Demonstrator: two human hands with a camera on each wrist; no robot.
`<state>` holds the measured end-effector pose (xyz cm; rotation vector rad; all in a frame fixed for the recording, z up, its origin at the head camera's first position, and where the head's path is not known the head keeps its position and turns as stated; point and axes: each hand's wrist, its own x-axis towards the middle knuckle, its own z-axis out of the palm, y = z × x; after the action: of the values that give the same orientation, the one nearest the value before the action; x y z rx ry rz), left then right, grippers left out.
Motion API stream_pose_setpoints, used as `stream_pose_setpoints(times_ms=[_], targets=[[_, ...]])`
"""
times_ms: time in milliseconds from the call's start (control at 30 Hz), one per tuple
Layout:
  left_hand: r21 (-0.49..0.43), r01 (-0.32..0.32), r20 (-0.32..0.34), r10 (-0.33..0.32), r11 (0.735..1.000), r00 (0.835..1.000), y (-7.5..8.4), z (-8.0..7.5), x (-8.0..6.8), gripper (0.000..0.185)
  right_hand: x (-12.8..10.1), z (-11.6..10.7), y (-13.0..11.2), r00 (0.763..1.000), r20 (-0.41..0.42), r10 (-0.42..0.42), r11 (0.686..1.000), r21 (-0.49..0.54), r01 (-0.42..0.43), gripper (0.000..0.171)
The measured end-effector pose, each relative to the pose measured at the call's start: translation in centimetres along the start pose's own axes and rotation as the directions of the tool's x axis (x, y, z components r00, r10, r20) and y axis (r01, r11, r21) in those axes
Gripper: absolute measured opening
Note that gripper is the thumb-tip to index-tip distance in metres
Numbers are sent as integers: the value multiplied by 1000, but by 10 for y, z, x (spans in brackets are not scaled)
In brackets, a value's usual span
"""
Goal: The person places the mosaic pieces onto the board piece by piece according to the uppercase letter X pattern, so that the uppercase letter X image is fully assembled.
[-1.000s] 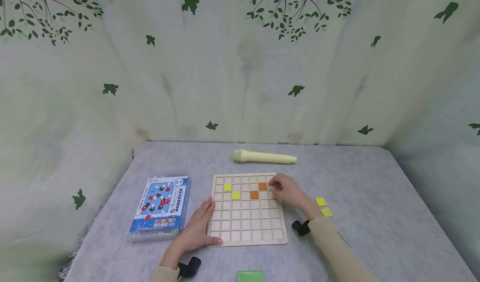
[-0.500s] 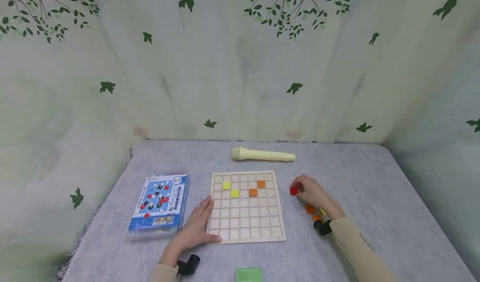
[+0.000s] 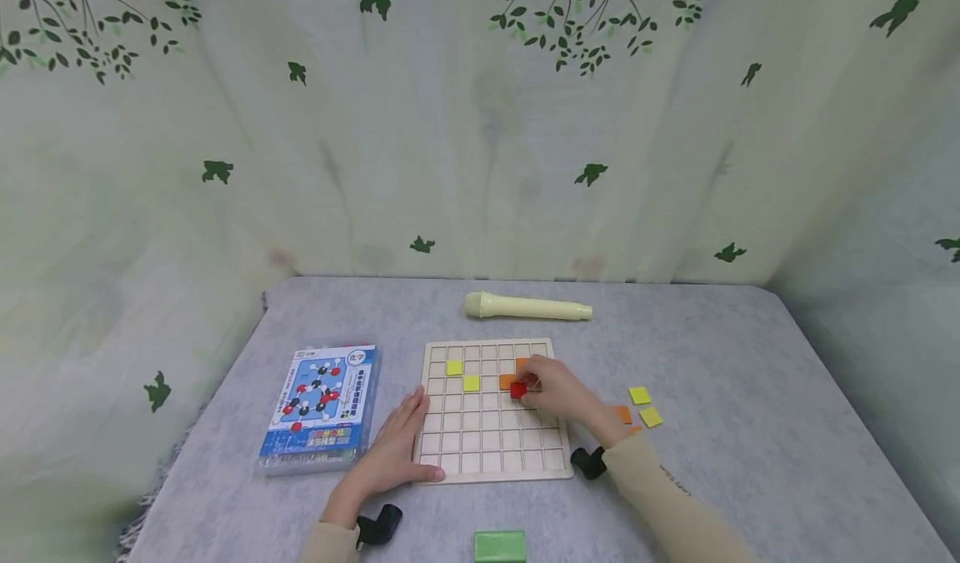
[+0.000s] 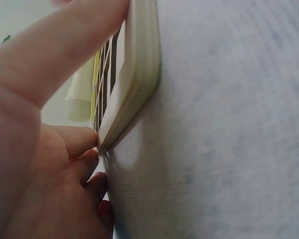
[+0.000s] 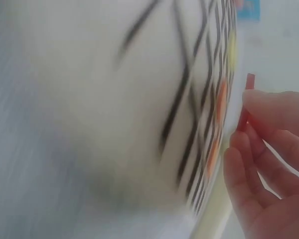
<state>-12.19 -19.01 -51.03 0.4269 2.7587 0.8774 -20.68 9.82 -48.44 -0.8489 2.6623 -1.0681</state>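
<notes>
A pale wooden grid board (image 3: pixel 491 455) lies on the grey table. Two yellow tiles (image 3: pixel 454 367) and two orange tiles (image 3: pixel 507 380) sit in its upper rows. My right hand (image 3: pixel 551 392) hovers over the board's upper right part and pinches a red tile (image 3: pixel 518 391) between thumb and fingers; the right wrist view shows the red tile (image 5: pixel 249 82) edge-on above the blurred board (image 5: pixel 189 99). My left hand (image 3: pixel 393 450) lies flat against the board's left edge, thumb along the front rim. In the left wrist view the thumb (image 4: pixel 60 47) rests on the board's rim (image 4: pixel 139 64).
Loose yellow tiles (image 3: pixel 640 395) and orange tiles (image 3: pixel 622 414) lie right of the board. A cream tube (image 3: pixel 527 306) lies behind it, a blue boxed kit (image 3: pixel 322 405) to its left, a green block (image 3: pixel 500 545) at the near edge. A leaf-print curtain surrounds the table.
My right hand left the board, picked a red tile from the loose pile on the right, and carried it back over the board's upper right. The left hand stayed at the board's edge.
</notes>
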Motion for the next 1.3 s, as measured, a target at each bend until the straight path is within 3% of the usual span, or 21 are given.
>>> stream_pose_setpoints(times_ms=[100, 267, 400, 567, 700, 900, 1033, 1167, 1300], targets=[[-2, 0, 4, 0, 1000, 1000, -1, 3, 0, 114, 9, 14, -11, 997, 36, -68, 997, -39, 69, 18], [2, 23, 23, -23, 1000, 999, -2, 5, -1, 115, 16, 30, -24, 994, 85, -70, 992, -99, 78, 16], [-5, 24, 14, -24, 1000, 1000, -1, 5, 0, 113, 18, 33, -28, 996, 74, -54, 991, -122, 63, 16], [7, 15, 12, -16, 1000, 1000, -1, 4, 1, 114, 14, 25, -21, 998, 33, -53, 997, -63, 55, 17], [10, 9, 8, -9, 1000, 1000, -2, 4, 2, 115, -2, 6, -4, 999, -35, -15, 1000, -6, 15, 17], [11, 12, 7, -12, 1000, 1000, -3, 2, 1, 115, -39, -32, 28, 985, -115, 131, 991, 39, -128, 18], [6, 7, 8, -7, 1000, 1000, -2, 0, 0, 114, -67, -53, 51, 978, -154, 139, 990, 31, -136, 20], [4, 6, 8, -6, 1000, 1000, -1, 0, 0, 114, -88, -64, 67, 969, -179, 169, 986, 22, -168, 20], [3, 11, 10, -11, 1000, 1000, -2, 0, 0, 114, -100, -65, 74, 967, -154, 205, 978, 6, -207, 19]])
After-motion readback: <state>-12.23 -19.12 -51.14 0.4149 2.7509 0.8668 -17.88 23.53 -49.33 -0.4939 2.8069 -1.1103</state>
